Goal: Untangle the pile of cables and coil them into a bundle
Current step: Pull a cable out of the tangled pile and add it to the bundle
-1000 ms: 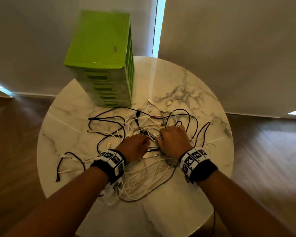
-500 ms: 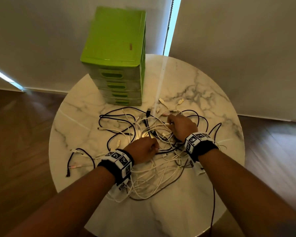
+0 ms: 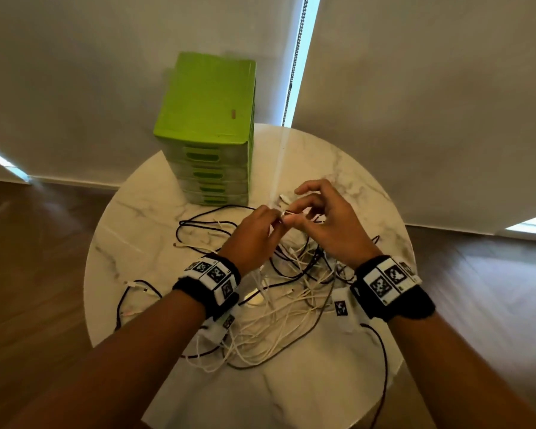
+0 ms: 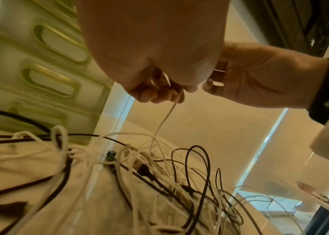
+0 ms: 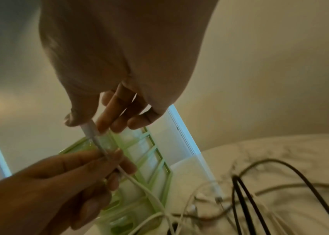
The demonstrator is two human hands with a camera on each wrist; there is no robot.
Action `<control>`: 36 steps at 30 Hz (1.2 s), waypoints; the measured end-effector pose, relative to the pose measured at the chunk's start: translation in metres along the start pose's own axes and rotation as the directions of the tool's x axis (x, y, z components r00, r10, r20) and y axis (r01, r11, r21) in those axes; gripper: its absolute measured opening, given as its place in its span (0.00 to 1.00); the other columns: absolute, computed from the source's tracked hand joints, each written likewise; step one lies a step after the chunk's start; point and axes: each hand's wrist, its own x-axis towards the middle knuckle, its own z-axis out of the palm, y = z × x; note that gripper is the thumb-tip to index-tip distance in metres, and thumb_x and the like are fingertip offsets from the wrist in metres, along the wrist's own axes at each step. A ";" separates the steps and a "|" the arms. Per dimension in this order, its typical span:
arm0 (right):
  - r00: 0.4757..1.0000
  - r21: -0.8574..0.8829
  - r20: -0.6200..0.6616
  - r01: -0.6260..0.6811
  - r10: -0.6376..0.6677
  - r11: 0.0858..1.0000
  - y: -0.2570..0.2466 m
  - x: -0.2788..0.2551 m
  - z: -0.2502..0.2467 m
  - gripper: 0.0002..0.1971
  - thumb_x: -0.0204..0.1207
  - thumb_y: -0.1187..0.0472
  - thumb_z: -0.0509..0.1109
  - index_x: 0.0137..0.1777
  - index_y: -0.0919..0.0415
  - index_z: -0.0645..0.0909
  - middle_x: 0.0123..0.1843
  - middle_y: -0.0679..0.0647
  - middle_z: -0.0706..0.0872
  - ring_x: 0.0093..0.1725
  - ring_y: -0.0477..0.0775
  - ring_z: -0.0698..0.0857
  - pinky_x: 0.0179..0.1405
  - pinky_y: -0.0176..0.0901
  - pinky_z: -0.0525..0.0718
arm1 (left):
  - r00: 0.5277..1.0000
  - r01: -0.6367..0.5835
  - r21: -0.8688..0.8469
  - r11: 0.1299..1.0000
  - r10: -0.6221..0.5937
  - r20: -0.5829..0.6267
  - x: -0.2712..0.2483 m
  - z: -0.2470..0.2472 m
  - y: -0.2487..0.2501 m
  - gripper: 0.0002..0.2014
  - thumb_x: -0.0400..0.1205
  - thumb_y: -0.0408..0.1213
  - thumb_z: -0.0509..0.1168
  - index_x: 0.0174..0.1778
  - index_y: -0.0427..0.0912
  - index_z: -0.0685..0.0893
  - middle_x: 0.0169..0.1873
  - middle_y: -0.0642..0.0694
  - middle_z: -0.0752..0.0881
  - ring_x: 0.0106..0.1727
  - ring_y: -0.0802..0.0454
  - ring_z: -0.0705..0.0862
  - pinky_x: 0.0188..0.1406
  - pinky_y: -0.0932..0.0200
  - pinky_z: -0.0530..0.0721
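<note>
A tangled pile of white and black cables (image 3: 291,292) lies on the round marble table (image 3: 322,382). Both hands are raised above the pile. My right hand (image 3: 304,212) pinches the plug end of a white cable (image 5: 91,132) between thumb and forefinger. My left hand (image 3: 266,218) holds the same white cable (image 4: 165,117) just below the plug, fingers curled round it. The cable hangs down from my left hand into the pile (image 4: 159,167). The hands almost touch each other.
A green plastic drawer unit (image 3: 208,131) stands at the back left of the table, close behind the hands. A loose black cable (image 3: 136,289) lies at the table's left edge. Another black cable (image 3: 384,366) hangs over the right front edge. Wood floor surrounds the table.
Both hands have risen off the pile and come together. The right hand picked up a white cable's plug end and the left hand took hold of the cable beside it.
</note>
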 end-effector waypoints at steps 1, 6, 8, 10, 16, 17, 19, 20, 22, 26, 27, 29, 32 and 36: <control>1.000 0.049 -0.015 -0.009 0.010 0.999 0.004 -0.005 0.006 0.20 0.77 0.63 0.78 0.65 0.55 0.75 0.56 0.49 0.90 0.57 0.52 0.88 0.53 0.46 0.83 | 1.000 0.001 0.005 1.000 -0.001 0.000 -0.004 -0.002 -0.003 0.18 0.90 0.53 0.56 0.58 0.44 0.85 0.49 0.48 0.83 0.49 0.50 0.83 0.47 0.55 0.79; 0.964 -0.155 0.249 -0.050 0.088 0.987 0.050 -0.017 0.056 0.24 0.72 0.60 0.71 0.69 0.51 0.78 0.67 0.51 0.83 0.68 0.50 0.81 0.64 0.49 0.81 | 0.996 -0.060 -0.102 0.993 0.052 -0.076 -0.037 -0.019 -0.007 0.15 0.91 0.45 0.59 0.55 0.38 0.86 0.53 0.48 0.79 0.52 0.54 0.82 0.55 0.56 0.81; 0.945 -0.182 0.326 0.041 0.021 0.982 0.065 -0.014 0.078 0.17 0.73 0.63 0.74 0.63 0.55 0.82 0.55 0.52 0.87 0.54 0.52 0.86 0.52 0.50 0.85 | 0.987 -0.147 -0.145 0.978 0.135 -0.093 -0.047 -0.027 -0.001 0.16 0.91 0.47 0.57 0.52 0.38 0.84 0.54 0.48 0.76 0.53 0.54 0.80 0.58 0.59 0.81; 0.938 -0.206 0.345 0.051 0.023 0.977 0.073 -0.011 0.084 0.07 0.78 0.60 0.75 0.54 0.58 0.85 0.46 0.48 0.88 0.44 0.41 0.86 0.44 0.38 0.83 | 0.983 -0.156 -0.262 0.953 0.124 -0.135 -0.054 -0.040 0.009 0.18 0.91 0.54 0.53 0.50 0.45 0.81 0.54 0.47 0.80 0.57 0.54 0.82 0.62 0.62 0.80; 0.903 -0.416 0.391 0.000 0.179 0.909 0.087 -0.020 0.043 0.29 0.85 0.35 0.59 0.44 0.62 0.84 0.39 0.55 0.83 0.43 0.49 0.80 0.45 0.47 0.73 | 0.928 -0.141 -0.742 0.656 -0.173 -0.330 -0.069 -0.110 0.041 0.18 0.91 0.43 0.46 0.40 0.40 0.73 0.29 0.47 0.78 0.34 0.44 0.82 0.52 0.44 0.89; 0.901 -0.401 0.398 0.001 0.173 0.916 0.086 -0.022 0.034 0.36 0.83 0.30 0.56 0.48 0.65 0.86 0.40 0.58 0.84 0.44 0.52 0.83 0.46 0.50 0.76 | 0.909 -0.171 -0.763 0.623 -0.199 -0.366 -0.070 -0.124 0.042 0.18 0.91 0.43 0.46 0.40 0.40 0.71 0.27 0.47 0.73 0.30 0.46 0.76 0.47 0.45 0.88; 0.904 -0.387 0.394 0.000 0.165 0.922 0.082 -0.023 0.024 0.34 0.82 0.28 0.56 0.50 0.58 0.88 0.42 0.54 0.87 0.45 0.51 0.85 0.48 0.50 0.80 | 0.895 -0.178 -0.759 0.626 -0.217 -0.389 -0.076 -0.144 0.040 0.19 0.92 0.45 0.46 0.37 0.41 0.69 0.25 0.51 0.68 0.28 0.50 0.69 0.39 0.51 0.81; 0.907 -0.393 0.382 -0.013 0.176 0.920 0.075 -0.023 0.023 0.27 0.83 0.31 0.59 0.49 0.53 0.89 0.43 0.49 0.88 0.47 0.47 0.85 0.51 0.48 0.79 | 0.904 -0.132 -0.729 0.671 -0.220 -0.366 -0.079 -0.147 0.038 0.21 0.92 0.46 0.47 0.35 0.42 0.69 0.24 0.53 0.68 0.28 0.50 0.68 0.38 0.53 0.77; 0.922 -0.419 0.358 0.014 0.151 0.908 0.060 -0.020 0.027 0.19 0.84 0.36 0.63 0.48 0.47 0.89 0.48 0.42 0.89 0.55 0.44 0.82 0.63 0.47 0.75 | 0.945 0.061 -0.614 0.787 -0.244 -0.220 -0.086 -0.142 0.037 0.24 0.94 0.46 0.48 0.33 0.41 0.72 0.23 0.54 0.71 0.30 0.50 0.71 0.39 0.55 0.73; 0.968 -0.508 0.248 0.109 0.024 0.854 0.025 -0.029 0.042 0.18 0.87 0.40 0.61 0.45 0.48 0.86 0.46 0.39 0.86 0.55 0.46 0.76 0.63 0.53 0.70 | 0.888 0.410 -0.223 0.884 -0.331 0.320 -0.093 -0.103 0.034 0.28 0.92 0.54 0.49 0.43 0.40 0.87 0.37 0.50 0.92 0.40 0.55 0.87 0.48 0.55 0.78; 0.977 -0.514 0.213 0.091 0.024 0.853 0.018 -0.034 0.045 0.18 0.86 0.39 0.59 0.46 0.48 0.85 0.46 0.39 0.85 0.55 0.47 0.74 0.62 0.53 0.68 | 0.855 0.442 -0.147 0.885 -0.366 0.368 -0.094 -0.090 0.029 0.28 0.92 0.56 0.48 0.50 0.43 0.89 0.43 0.51 0.94 0.45 0.55 0.88 0.49 0.55 0.79; 0.979 -0.520 0.203 0.119 -0.013 0.846 0.006 -0.045 0.050 0.19 0.85 0.38 0.57 0.45 0.47 0.82 0.43 0.39 0.82 0.51 0.47 0.72 0.56 0.47 0.65 | 0.856 0.469 -0.160 0.869 -0.403 0.323 -0.094 -0.071 0.027 0.26 0.91 0.58 0.47 0.61 0.49 0.88 0.53 0.54 0.92 0.47 0.55 0.87 0.51 0.57 0.81; 0.957 -0.451 0.283 0.187 -0.059 0.873 -0.004 -0.057 0.058 0.15 0.89 0.47 0.61 0.40 0.47 0.79 0.37 0.41 0.79 0.42 0.38 0.74 0.45 0.33 0.67 | 0.905 0.419 -0.398 0.816 -0.410 0.112 -0.088 -0.061 0.036 0.23 0.92 0.55 0.48 0.63 0.53 0.88 0.52 0.57 0.90 0.48 0.61 0.85 0.50 0.63 0.78; 0.937 -0.436 0.349 0.139 0.025 0.889 -0.010 -0.065 0.064 0.18 0.89 0.46 0.59 0.43 0.53 0.82 0.40 0.48 0.84 0.40 0.43 0.82 0.41 0.41 0.79 | 0.942 0.312 -0.279 0.908 -0.333 -0.029 -0.080 -0.057 0.046 0.25 0.92 0.54 0.52 0.50 0.45 0.91 0.44 0.51 0.92 0.41 0.63 0.86 0.49 0.63 0.82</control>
